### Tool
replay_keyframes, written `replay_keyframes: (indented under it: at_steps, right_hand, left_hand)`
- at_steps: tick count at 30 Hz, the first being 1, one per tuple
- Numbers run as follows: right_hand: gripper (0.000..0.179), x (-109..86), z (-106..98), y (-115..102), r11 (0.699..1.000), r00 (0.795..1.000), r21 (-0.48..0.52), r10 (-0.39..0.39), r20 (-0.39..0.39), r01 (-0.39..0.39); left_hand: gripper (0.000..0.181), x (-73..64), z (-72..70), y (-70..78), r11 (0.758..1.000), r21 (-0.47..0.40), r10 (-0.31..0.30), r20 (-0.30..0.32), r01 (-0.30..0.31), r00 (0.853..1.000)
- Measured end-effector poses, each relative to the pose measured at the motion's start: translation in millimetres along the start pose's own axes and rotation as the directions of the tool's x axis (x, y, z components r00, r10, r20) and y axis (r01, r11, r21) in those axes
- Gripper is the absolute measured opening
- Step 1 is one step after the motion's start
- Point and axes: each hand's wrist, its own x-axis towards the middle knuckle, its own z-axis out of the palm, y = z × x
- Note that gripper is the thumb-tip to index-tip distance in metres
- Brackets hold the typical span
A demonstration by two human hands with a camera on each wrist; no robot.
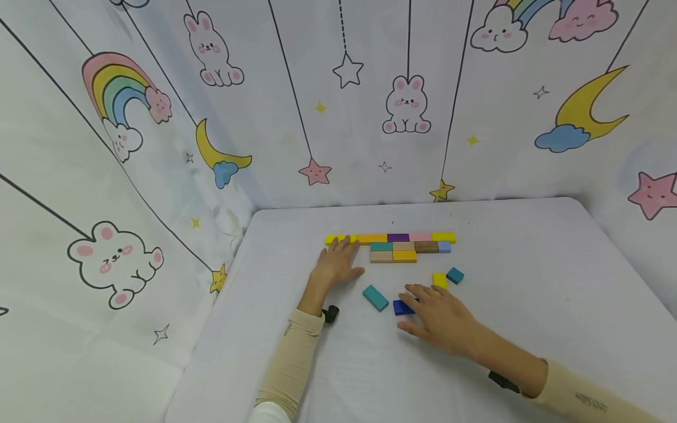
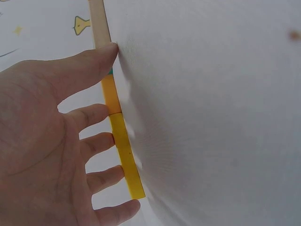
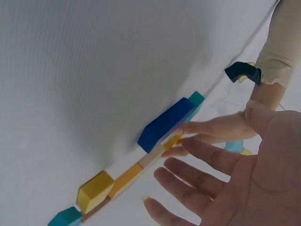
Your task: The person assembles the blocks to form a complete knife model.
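My left hand [image 1: 335, 262] lies at the left end of a row of blocks, its extended fingertips against the long yellow block [image 2: 126, 153]. In the left wrist view the thumb reaches toward a beige block [image 2: 99, 26]. My right hand [image 1: 443, 317] spreads its fingers beside a dark blue block [image 1: 403, 307], covering part of it in the head view. A gap separates that block from the fingers in the right wrist view. Around the right hand lie a loose teal block [image 1: 375, 298], a yellow block [image 1: 439, 280] and a small teal block [image 1: 455, 275].
The back row continues with orange [image 1: 372, 239], purple [image 1: 398, 237], pink [image 1: 421, 237] and yellow [image 1: 443, 237] blocks. Shorter rows in front include teal [image 1: 381, 247], brown [image 1: 425, 247] and light blue [image 1: 444, 247] blocks. A white cloth [image 1: 529, 282] covers the table; a patterned curtain [image 1: 359, 135] hangs behind.
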Motion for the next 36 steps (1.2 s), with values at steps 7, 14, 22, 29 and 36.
replay_keyframes:
  at_steps: [7,14,22,29,36]
  right_hand:
    - [0.071,-8.8,-1.5,-9.5,1.0,0.999,0.002,0.029,0.044,-0.029]
    - [0.074,-14.2,3.1,-14.9,0.999,0.996,-0.024,0.033,0.088,-0.031]
    - [0.081,-17.7,9.2,-16.4,0.992,0.996,-0.125,-0.022,0.082,0.032]
    - [0.08,-12.3,13.2,-12.7,0.993,0.998,-0.116,-0.011,0.056,0.017]
    - [0.08,-5.1,13.8,-4.9,0.99,0.999,-0.138,-0.009,0.031,0.014]
  left_hand:
    - [0.078,-2.8,-2.1,1.1,1.0,0.003,0.003,-0.01,-0.003,1.0]
    - [0.077,-2.7,-1.6,2.1,1.0,-0.002,0.005,-0.012,-0.005,1.0]
    - [0.077,-3.5,-2.7,2.6,1.0,-0.009,0.003,-0.009,-0.003,1.0]
    - [0.078,-3.7,-1.9,1.5,1.0,-0.003,0.006,-0.01,-0.006,1.0]
    - [0.078,-4.0,-2.4,0.9,1.0,-0.012,0.004,-0.011,-0.005,1.0]
